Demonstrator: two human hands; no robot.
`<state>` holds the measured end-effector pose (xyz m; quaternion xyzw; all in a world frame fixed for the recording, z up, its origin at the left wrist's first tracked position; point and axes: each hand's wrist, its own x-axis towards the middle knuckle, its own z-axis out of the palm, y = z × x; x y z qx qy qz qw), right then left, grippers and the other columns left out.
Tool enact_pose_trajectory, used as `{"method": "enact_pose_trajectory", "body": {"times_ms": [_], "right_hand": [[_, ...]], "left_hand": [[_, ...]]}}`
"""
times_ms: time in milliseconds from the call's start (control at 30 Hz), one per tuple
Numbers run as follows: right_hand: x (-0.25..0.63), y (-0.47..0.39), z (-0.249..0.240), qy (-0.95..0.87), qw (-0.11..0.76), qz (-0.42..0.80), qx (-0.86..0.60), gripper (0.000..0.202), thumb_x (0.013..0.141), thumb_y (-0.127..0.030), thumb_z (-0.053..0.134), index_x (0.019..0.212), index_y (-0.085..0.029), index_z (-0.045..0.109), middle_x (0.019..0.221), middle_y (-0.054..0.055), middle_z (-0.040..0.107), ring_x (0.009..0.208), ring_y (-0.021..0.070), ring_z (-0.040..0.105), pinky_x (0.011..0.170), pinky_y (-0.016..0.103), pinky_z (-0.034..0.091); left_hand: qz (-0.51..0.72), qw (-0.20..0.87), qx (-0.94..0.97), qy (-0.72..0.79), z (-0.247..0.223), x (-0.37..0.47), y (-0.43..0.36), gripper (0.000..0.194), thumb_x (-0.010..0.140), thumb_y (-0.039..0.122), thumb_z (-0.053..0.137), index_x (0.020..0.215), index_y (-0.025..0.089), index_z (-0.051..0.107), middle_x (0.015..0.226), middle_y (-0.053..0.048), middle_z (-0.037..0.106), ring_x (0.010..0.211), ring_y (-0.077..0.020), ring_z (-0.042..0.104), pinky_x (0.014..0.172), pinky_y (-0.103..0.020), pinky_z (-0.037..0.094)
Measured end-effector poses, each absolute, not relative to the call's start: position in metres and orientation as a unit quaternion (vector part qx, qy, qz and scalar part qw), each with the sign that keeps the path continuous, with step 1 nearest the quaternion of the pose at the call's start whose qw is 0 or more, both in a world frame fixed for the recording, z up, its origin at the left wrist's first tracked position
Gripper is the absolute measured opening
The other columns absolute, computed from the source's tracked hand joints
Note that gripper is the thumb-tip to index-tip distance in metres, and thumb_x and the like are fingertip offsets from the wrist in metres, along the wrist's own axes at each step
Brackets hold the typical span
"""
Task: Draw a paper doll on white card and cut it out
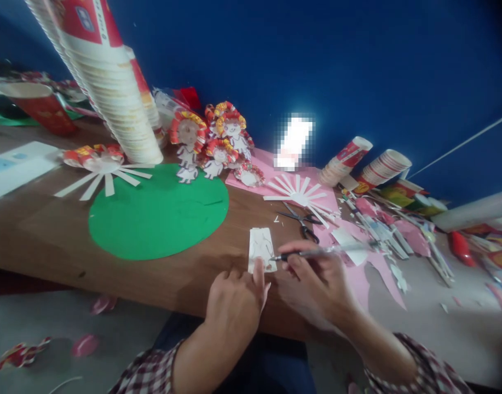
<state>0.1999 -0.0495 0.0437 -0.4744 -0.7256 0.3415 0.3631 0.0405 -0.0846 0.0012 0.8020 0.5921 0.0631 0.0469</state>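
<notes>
A small white paper [260,243] with thin drawn lines lies on the brown table near its front edge. My left hand [236,298] rests at the paper's lower edge, its index finger pressed on it and the other fingers curled under, with nothing seen gripped. My right hand [318,273] is closed round a pen [295,255], whose dark tip meets the paper's right side. Black-handled scissors [303,221] lie just behind my right hand. To the left is a large green oval sheet [160,216].
Tall stacked paper cups [111,98] stand at the back left, beside several paper figures [188,142]. Cut white strips [298,194] fan out on pink paper [254,164]. More cups [345,158] and scraps [398,235] lie right. A blue wall [357,71] rises behind.
</notes>
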Motion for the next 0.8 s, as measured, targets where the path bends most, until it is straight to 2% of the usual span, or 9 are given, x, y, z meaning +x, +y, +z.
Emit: {"method": "enact_pose_trajectory", "body": {"times_ms": [100,233,400,633,800], "right_hand": [[0.185,-0.025,0.032,-0.696,0.36,0.373,-0.497,0.019,0.092,-0.033,0.05,0.092,-0.018,0.062,0.069,0.0,0.064,0.058,0.011,0.059,0.055,0.021,0.048],[0.178,-0.009,0.015,-0.719,0.334,0.358,-0.494,0.018,0.091,-0.032,0.05,0.09,-0.017,0.061,0.071,0.001,0.063,0.063,0.0128,0.06,0.056,0.021,0.047],[0.179,-0.012,0.003,-0.716,0.32,0.346,-0.515,0.016,0.092,-0.03,0.046,0.087,-0.018,0.055,0.064,-0.002,0.057,0.054,0.011,0.053,0.052,0.02,0.044],[0.176,-0.014,0.004,-0.738,0.289,0.331,-0.512,0.014,0.09,-0.027,0.048,0.084,-0.018,0.056,0.067,0.001,0.06,0.059,0.0127,0.057,0.057,0.021,0.046],[0.177,-0.014,0.004,-0.741,0.284,0.333,-0.51,0.012,0.089,-0.026,0.049,0.085,-0.018,0.057,0.07,0.001,0.061,0.06,0.0132,0.059,0.057,0.021,0.046]], "left_hand": [[0.052,0.046,0.807,0.587,-0.001,0.04,-0.085,0.039,0.092,0.03,0.043,0.124,0.012,0.057,0.068,-0.011,0.065,0.066,-0.025,0.062,0.058,-0.035,0.04],[0.059,0.051,0.808,0.584,-0.004,0.04,-0.086,0.041,0.092,0.029,0.042,0.127,0.012,0.056,0.068,-0.011,0.065,0.065,-0.0241,0.062,0.059,-0.036,0.041],[0.063,0.03,0.811,0.581,-0.006,0.039,-0.085,0.041,0.09,0.025,0.045,0.127,0.013,0.056,0.066,-0.01,0.065,0.064,-0.0223,0.061,0.058,-0.034,0.04],[0.096,-0.04,0.81,0.577,-0.007,0.039,-0.085,0.037,0.087,0.025,0.051,0.119,0.011,0.062,0.059,-0.006,0.061,0.056,-0.0199,0.058,0.054,-0.033,0.039],[0.104,-0.051,0.811,0.574,-0.007,0.039,-0.087,0.037,0.087,0.025,0.052,0.119,0.011,0.062,0.059,-0.005,0.06,0.056,-0.0196,0.057,0.054,-0.033,0.038]]}}
